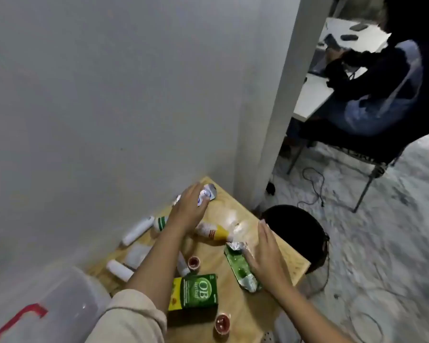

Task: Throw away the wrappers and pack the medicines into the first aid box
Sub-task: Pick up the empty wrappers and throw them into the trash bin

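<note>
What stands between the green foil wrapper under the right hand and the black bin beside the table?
Nothing visible. The right hand rests on the green foil wrapper near the table's right edge, and the black bin sits just beyond that edge, its mouth open.

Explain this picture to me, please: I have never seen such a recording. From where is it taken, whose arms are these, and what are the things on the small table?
There is no machine here. A person wears a camera on the head, so you look down along their own two bare arms.

The left hand closes on a crumpled silver wrapper at the far end of the wooden table. The right hand presses flat on a green foil wrapper.

Also on the table are a green medicine box, white bottles, a yellow and white tube and small red-capped pots. A black bin stands beside the table. The clear container with a red clasp at lower left may be the first aid box.
</note>
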